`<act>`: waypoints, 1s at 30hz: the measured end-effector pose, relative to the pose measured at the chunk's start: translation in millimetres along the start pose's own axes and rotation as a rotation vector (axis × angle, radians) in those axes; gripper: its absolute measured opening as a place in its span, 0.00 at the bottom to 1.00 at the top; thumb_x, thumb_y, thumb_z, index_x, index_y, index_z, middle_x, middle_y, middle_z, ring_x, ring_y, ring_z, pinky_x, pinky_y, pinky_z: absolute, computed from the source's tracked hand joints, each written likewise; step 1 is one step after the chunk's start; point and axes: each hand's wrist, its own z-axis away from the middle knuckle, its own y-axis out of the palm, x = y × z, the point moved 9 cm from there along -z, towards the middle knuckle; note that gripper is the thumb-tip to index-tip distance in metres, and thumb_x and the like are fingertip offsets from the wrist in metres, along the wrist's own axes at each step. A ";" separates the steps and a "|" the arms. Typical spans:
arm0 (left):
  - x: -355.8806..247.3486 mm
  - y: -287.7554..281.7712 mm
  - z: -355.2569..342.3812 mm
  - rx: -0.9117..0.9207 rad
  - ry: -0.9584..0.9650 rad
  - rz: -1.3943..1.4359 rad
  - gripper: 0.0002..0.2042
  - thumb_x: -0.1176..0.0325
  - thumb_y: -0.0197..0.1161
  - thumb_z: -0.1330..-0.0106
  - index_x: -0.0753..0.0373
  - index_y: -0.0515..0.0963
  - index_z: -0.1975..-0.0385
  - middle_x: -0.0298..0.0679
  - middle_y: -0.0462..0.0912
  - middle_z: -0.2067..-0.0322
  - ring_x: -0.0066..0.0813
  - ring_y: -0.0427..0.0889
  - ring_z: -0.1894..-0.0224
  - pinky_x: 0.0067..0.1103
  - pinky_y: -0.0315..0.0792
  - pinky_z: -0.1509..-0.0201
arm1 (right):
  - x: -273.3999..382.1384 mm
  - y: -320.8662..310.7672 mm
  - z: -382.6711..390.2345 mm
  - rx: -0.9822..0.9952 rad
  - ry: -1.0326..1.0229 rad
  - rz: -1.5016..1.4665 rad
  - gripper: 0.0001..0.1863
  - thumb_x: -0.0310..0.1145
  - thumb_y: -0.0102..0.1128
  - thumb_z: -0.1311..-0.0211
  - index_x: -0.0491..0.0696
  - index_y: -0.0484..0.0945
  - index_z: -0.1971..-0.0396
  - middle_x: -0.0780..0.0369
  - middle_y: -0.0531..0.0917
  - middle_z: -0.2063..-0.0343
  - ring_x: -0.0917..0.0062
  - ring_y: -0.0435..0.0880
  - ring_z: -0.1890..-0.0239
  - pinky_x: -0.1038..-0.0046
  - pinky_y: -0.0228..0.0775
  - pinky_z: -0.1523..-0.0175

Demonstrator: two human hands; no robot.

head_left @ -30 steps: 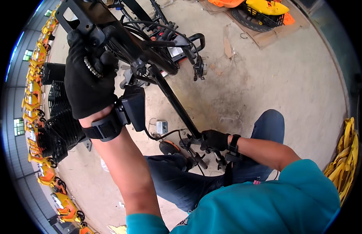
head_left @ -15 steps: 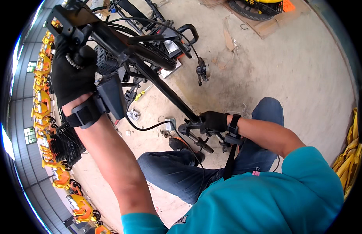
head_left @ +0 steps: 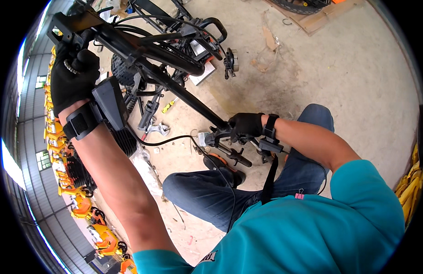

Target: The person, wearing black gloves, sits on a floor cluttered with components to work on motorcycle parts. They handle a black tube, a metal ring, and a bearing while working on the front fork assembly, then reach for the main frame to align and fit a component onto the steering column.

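Note:
A long black tubular vehicle frame point(head_left: 184, 98) slants across the view, lifted above the floor. At its far upper-left end, my left hand point(head_left: 75, 75) in a black glove is closed round a part beside a black bracket. My right hand point(head_left: 245, 127), also gloved in black, is closed on the frame's near lower end, next to a two-legged fork point(head_left: 233, 155). The palm side of both grips is hidden. From a black cable on the frame hangs a brake caliper point(head_left: 230, 63). Each wrist wears a strapped black device.
Another black frame point(head_left: 175, 27) lies beyond. A yellow-handled screwdriver point(head_left: 169, 105), small metal parts and a clear plastic bag point(head_left: 146, 169) lie on the floor near my legs. Yellow scooters point(head_left: 83, 205) line the left wall. A tyre point(head_left: 302, 5) rests on cardboard at the back.
The frame and both hands have shifted slightly left in the view. The caliper has risen a little. More of the floor by my left forearm shows. Both grips look unchanged.

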 end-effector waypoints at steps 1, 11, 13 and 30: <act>22.4 3.8 -5.2 0.054 -0.099 0.112 0.11 0.72 0.50 0.32 0.69 0.73 0.54 0.37 0.83 0.62 0.12 0.79 0.67 0.08 0.71 0.66 | 1.3 0.4 -2.7 0.023 -0.007 -0.005 0.10 0.28 0.68 0.54 0.40 0.81 0.71 0.59 0.82 0.80 0.76 0.81 0.80 0.73 0.72 0.73; 25.7 -6.3 -27.4 0.069 -0.051 -0.182 0.16 0.71 0.53 0.36 0.68 0.75 0.50 0.38 0.82 0.69 0.20 0.78 0.72 0.15 0.72 0.68 | 5.4 7.6 -1.0 0.102 -0.007 -0.072 0.11 0.27 0.69 0.53 0.39 0.81 0.70 0.59 0.81 0.80 0.76 0.80 0.81 0.74 0.73 0.73; 26.9 -16.4 -26.6 0.060 -0.047 -0.129 0.16 0.68 0.55 0.38 0.68 0.76 0.52 0.37 0.82 0.71 0.21 0.79 0.72 0.16 0.71 0.69 | 9.0 12.4 -1.9 0.119 -0.010 -0.065 0.11 0.27 0.69 0.53 0.39 0.81 0.69 0.59 0.81 0.80 0.77 0.79 0.81 0.74 0.72 0.74; 40.9 -16.7 -20.1 0.063 -0.708 1.331 0.14 0.70 0.52 0.28 0.70 0.69 0.48 0.47 0.80 0.58 0.26 0.74 0.72 0.18 0.72 0.69 | 71.5 0.6 7.0 0.152 -0.263 0.094 0.10 0.28 0.70 0.50 0.38 0.80 0.74 0.58 0.81 0.81 0.76 0.79 0.82 0.75 0.73 0.74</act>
